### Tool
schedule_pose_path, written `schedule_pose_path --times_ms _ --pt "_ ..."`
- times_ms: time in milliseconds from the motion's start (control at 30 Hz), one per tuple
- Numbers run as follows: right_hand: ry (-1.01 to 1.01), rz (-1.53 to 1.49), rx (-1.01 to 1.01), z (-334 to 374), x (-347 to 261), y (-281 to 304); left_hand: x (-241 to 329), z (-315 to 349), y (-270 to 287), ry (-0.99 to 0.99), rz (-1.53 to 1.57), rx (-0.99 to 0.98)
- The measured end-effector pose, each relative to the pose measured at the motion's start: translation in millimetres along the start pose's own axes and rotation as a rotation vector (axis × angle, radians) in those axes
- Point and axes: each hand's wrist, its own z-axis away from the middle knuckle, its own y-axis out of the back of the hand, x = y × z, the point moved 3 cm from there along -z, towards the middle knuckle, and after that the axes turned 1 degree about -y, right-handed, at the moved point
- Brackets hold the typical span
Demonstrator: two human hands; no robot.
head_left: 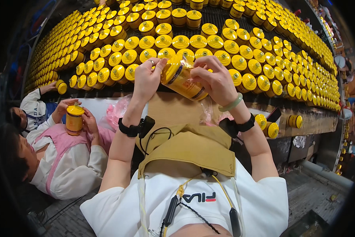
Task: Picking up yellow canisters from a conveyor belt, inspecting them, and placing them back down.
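Observation:
I hold a yellow jar (pixel 188 87) tilted above the brown work surface, its domed yellow lid towards the left and its shiny gold wrap towards the right. My left hand (pixel 146 79) is closed on the lid end, with the thumb along the lid's top edge. The fingers of my right hand (pixel 217 82) are bent and pressed against the jar's wrapped side near its upper edge. Glare there hides whether they pinch a bit of film. A green bangle (pixel 231 102) circles my right wrist.
Rows of yellow-lidded jars (pixel 181 41) stand on a dark mesh conveyor ahead. Loose jars (pixel 271 129) lie at the right of the brown surface (pixel 165 110). Pink plastic bags (pixel 117 112) lie at left. A co-worker beside me holds another jar (pixel 74 122); a second reaches towards the conveyor.

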Motion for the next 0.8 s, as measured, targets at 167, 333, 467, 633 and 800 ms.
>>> schedule_pose_path --times_ms 167,333,467,633,800 --pt "0.138 -0.127 0.058 -0.6 -8.0 -1.2 -14.5 -4.3 9.8 0.155 -0.034 0.091" --pt "-0.162 -0.582 -0.166 25.2 -14.5 -18.8 -45.2 -7.2 10.3 0.355 0.418 0.151" --pt "-0.17 -0.235 -0.339 45.2 13.5 -34.0 -21.7 0.8 13.4 0.341 0.724 0.087" --pt "-0.38 -0.255 0.141 37.4 88.2 -49.5 -14.2 1.8 9.7 0.267 0.719 -0.073" --pt "-0.348 -1.383 0.637 -12.2 69.5 -5.8 -26.5 7.8 9.0 0.199 0.548 -0.011"
